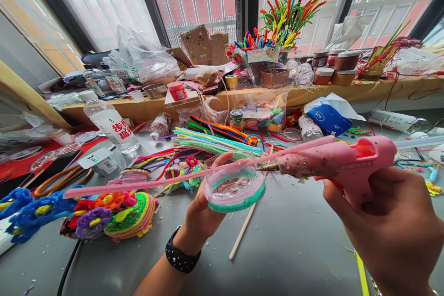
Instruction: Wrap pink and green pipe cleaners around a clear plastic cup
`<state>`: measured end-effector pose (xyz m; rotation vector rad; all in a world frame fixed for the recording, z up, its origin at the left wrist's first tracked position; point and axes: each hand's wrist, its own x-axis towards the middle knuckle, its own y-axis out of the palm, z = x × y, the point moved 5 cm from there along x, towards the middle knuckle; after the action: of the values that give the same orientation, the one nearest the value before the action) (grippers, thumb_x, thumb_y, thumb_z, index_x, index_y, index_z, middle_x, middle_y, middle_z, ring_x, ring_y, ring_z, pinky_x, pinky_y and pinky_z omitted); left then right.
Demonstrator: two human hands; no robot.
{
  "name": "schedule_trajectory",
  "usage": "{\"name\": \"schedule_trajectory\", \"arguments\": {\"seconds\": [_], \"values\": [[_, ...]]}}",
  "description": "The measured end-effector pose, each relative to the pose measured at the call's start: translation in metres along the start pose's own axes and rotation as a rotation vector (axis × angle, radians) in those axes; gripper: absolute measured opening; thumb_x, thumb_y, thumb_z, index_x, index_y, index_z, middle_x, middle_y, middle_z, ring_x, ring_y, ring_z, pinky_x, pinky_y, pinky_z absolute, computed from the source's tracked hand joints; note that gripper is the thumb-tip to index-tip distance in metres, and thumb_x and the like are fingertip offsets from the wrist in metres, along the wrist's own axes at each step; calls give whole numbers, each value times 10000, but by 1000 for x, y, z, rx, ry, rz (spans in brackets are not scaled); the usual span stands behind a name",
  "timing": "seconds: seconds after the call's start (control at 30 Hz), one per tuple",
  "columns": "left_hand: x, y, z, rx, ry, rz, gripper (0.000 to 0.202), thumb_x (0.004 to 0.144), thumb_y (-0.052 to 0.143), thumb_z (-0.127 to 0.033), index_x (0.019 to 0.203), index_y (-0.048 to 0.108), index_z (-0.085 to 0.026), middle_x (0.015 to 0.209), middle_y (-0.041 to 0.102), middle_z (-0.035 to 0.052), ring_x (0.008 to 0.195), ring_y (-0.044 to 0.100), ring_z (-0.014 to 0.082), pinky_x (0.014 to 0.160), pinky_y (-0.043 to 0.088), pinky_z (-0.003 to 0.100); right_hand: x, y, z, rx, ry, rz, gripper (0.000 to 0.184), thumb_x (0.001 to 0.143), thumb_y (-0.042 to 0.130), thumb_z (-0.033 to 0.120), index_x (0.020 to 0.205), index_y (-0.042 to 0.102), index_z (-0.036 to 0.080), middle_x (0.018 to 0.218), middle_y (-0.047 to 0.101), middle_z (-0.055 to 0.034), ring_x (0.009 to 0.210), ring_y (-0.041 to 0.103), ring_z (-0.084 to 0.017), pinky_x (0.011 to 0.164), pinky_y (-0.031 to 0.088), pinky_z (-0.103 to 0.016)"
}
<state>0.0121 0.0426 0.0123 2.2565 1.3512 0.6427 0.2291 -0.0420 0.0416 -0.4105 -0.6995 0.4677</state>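
My left hand (201, 215) is closed around a clear plastic cup (231, 187), tilted so that its round end faces me. Green and pale pink fuzzy bands circle the cup. My right hand (398, 222) grips a pink hot glue gun (336, 157), its metal nozzle (268, 166) at the cup's right side. A long pink pipe cleaner (138, 185) stretches leftward across the cup, and a pink length also runs along the top of the gun's barrel. Whether the nozzle touches the cup, I cannot tell.
Pipe-cleaner flowers (93, 222) and a green-topped coiled piece (133, 215) lie at left. Behind the cup is a bundle of pipe cleaners (215, 141). A wooden stick (243, 231) lies on the grey table (284, 249). A plastic bottle (113, 122) stands back left; a blue packet (328, 118) lies back right.
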Motion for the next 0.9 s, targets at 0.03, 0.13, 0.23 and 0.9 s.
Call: {"name": "schedule_trajectory", "arguments": {"seconds": [0.03, 0.13, 0.23, 0.9], "values": [[0, 0, 0, -1, 9, 11, 756, 584, 706, -553, 1253, 517, -257, 1183, 635, 87, 1156, 538, 341, 1019, 379, 477, 0, 0, 0, -2, -2, 2, 470, 684, 581, 567, 973, 519, 202, 751, 658, -76, 627, 641, -259, 621, 493, -374], [-1, 0, -1, -2, 34, 40, 686, 610, 694, -543, 1222, 547, -271, 1182, 637, 72, 1138, 555, 316, 1009, 396, 455, 0, 0, 2, 4, 18, -1, 475, 675, 595, 562, 966, 529, 192, 741, 654, -71, 627, 640, -257, 616, 495, -371], [0, 0, -1, 8, 16, 17, 749, 593, 703, -548, 1256, 514, -255, 1196, 627, 87, 1152, 543, 330, 1021, 379, 473, 0, -1, 2, 21, 37, -12, 480, 663, 615, 556, 961, 533, 188, 742, 655, -68, 634, 641, -256, 631, 497, -376], [1, -6, 4, -26, -4, -81, 649, 596, 699, -542, 1161, 591, -241, 1247, 601, 70, 1340, 322, 327, 1067, 345, 434, 5, 6, 3, 69, -22, 16, 468, 681, 606, 570, 947, 515, 195, 811, 654, -99, 652, 628, -252, 651, 492, -375]]}}
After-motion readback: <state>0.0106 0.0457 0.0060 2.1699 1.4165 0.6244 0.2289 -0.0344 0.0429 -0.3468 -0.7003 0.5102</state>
